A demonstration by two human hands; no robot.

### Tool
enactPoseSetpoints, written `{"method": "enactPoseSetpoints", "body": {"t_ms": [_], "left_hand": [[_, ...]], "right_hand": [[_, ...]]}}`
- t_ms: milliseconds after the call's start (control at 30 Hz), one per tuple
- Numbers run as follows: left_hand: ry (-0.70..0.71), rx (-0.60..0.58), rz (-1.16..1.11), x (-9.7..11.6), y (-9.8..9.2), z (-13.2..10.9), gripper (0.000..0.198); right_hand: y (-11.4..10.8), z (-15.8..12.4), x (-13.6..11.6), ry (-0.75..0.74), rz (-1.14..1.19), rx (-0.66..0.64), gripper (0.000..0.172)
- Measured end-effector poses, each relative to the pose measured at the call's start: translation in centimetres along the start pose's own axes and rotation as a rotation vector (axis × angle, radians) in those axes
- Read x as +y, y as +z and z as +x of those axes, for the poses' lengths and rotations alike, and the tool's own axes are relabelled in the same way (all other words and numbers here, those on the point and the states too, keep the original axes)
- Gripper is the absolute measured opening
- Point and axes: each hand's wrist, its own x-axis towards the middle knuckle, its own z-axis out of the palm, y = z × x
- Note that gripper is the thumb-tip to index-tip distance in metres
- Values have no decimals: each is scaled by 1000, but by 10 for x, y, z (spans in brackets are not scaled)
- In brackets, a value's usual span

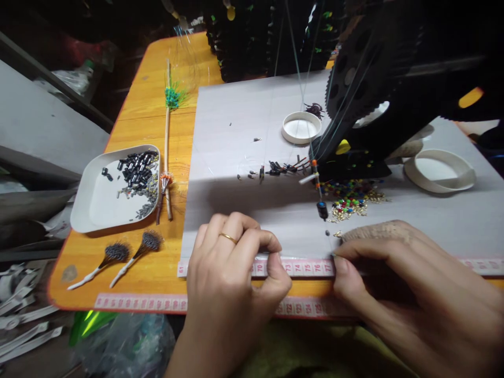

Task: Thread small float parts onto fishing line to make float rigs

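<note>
My right hand (pixel 394 283) is closed, thumb and index finger pinching a thin fishing line (pixel 331 244) above the measuring tape (pixel 308 268). On that line, just above the fingertips, sits a small dark bead (pixel 327 232). Higher up hangs an orange-tipped, slim piece like a fishing float (pixel 317 173), with a black cylindrical weight (pixel 322 210) at its lower end. My left hand (pixel 236 268), wearing a ring, is curled with thumb and index finger nearly together over the tape. Whatever lies between those fingertips is too small to make out.
Black cylinders and grey bits fill part of a white tray (pixel 88 207) at left. Colourful beads (pixel 346 202) lie below a black toothed-wheel stand (pixel 346 89). Two round white dishes (pixel 301 140) (pixel 441 184), a wooden stick (pixel 167 136) and two wire bundles (pixel 117 252) are around.
</note>
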Motion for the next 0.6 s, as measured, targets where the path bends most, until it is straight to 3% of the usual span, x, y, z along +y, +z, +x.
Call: {"method": "enactPoseSetpoints", "body": {"t_ms": [367,600], "left_hand": [[22,6,-27,-1,-1,-2,14],[66,23,-6,-2,-3,-3,13]], "right_hand": [[3,-1,-1,9,-7,20,8],[3,0,3,-69,-25,67,13]]}}
